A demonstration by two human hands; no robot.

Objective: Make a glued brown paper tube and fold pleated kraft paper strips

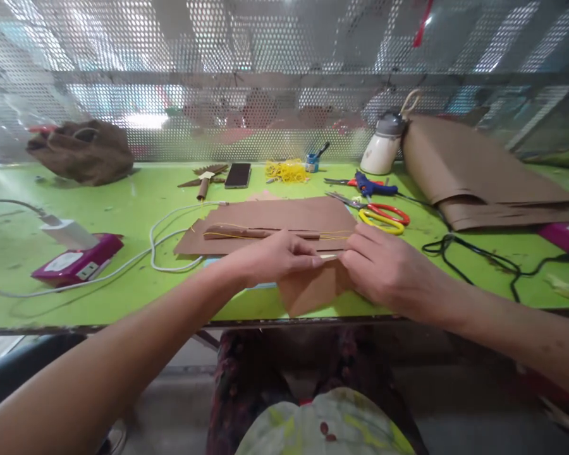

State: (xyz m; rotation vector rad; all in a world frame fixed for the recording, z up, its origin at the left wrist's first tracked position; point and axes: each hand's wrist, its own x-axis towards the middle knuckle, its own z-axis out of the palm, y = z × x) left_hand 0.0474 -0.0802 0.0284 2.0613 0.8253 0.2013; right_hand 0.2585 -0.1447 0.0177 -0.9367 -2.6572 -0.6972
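Note:
My left hand (275, 258) and my right hand (384, 268) meet over a small piece of brown paper (313, 291) at the front edge of the green table (123, 208). Both hands pinch the paper's upper edge, fingers pressed together, where a thin pale strip shows between them. The paper hangs a little over the table's edge. Just behind it lies a larger brown sheet (275, 218) with a rolled brown paper stick (246, 232) and a thin yellow thread on it.
Red and yellow scissors (384, 217), a blue glue gun (374, 187), a white jug (382, 146), stacked brown paper (474, 174), a black cable (478, 259), a phone (238, 175), yellow rubber bands (287, 170), a pink power strip (78, 262), a brown bag (83, 151). Perforated metal screen behind.

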